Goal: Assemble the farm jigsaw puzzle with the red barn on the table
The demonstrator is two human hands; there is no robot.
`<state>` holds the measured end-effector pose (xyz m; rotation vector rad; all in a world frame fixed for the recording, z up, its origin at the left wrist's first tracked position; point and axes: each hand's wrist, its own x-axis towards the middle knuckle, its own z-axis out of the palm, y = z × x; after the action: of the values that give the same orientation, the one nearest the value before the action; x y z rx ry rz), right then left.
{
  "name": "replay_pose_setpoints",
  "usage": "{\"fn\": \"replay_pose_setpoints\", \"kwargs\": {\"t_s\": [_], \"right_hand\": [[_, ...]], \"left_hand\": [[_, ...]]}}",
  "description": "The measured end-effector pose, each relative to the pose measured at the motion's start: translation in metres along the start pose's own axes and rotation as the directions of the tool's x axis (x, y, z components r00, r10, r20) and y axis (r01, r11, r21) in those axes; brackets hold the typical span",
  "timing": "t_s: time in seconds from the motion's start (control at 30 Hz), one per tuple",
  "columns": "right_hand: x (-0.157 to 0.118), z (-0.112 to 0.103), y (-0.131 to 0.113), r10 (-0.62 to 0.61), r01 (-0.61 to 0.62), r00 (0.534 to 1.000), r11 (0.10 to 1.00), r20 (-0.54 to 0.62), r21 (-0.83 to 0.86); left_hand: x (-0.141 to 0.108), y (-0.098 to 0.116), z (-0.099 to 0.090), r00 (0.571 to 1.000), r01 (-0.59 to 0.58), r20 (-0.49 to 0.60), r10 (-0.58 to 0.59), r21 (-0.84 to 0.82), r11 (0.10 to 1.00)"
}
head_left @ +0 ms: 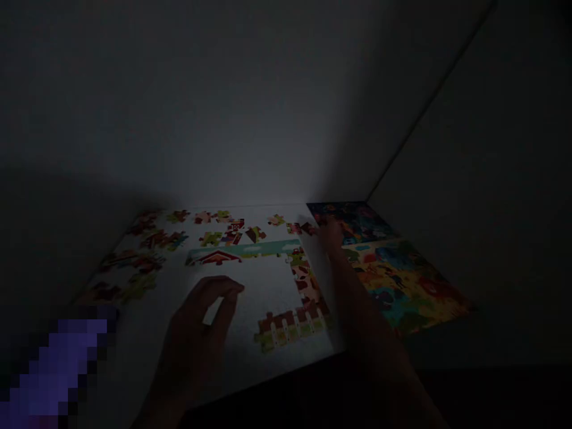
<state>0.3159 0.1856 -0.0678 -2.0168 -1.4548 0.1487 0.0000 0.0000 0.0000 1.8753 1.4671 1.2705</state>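
Above the white tabletop, my left hand [201, 316] is closed in a pinch, thumb against index finger. No piece shows between its fingertips. My right hand [330, 235] reaches to the far side with its fingers bunched at a dark red puzzle piece [308, 228]; dimness hides the exact grip. A partly joined jigsaw lies between my hands: a top strip of sky with a red barn roof [217, 257], a right column [306, 280], and a bottom row with a white fence [292, 329]. A pink-and-green puzzle piece [294, 228] lies just left of my right fingers.
Loose puzzle pieces [145, 259] spread along the left side, with several more [232, 229] behind the jigsaw. On the right lie a dark picture sheet [357, 220] and a yellow one [402, 280]. A white wall [250, 119] rises behind the table. The room is very dim.
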Motion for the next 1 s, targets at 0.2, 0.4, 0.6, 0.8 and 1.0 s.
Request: {"fn": "replay_pose_setpoints", "kwargs": {"t_s": [0.2, 0.4, 0.6, 0.8, 1.0], "right_hand": [[-0.004, -0.008, 0.0, 0.066, -0.064, 0.997, 0.997, 0.047, -0.05], [-0.007, 0.0, -0.009, -0.039, 0.047, 0.992, 0.997, 0.123, -0.062], [-0.014, 0.01, -0.024, -0.198, 0.207, 0.965, 0.977, 0.17, -0.041], [-0.021, 0.024, -0.032, -0.265, 0.28, 0.945, 0.958, 0.19, -0.058], [-0.016, 0.022, -0.025, -0.272, 0.276, 0.951, 0.961, 0.148, -0.006]], "left_hand": [[0.004, -0.097, -0.004, 0.999, 0.042, -0.014, -0.041, 0.436, 0.899], [0.003, -0.12, 0.001, 0.998, 0.019, 0.042, -0.046, 0.497, 0.867], [0.004, -0.119, 0.006, 0.996, 0.051, 0.033, -0.086, 0.58, 0.813], [0.003, -0.124, 0.004, 0.993, 0.041, 0.068, -0.095, 0.563, 0.826], [0.028, -0.104, 0.01, 0.989, -0.094, 0.148, 0.019, 0.513, 0.853]]}}
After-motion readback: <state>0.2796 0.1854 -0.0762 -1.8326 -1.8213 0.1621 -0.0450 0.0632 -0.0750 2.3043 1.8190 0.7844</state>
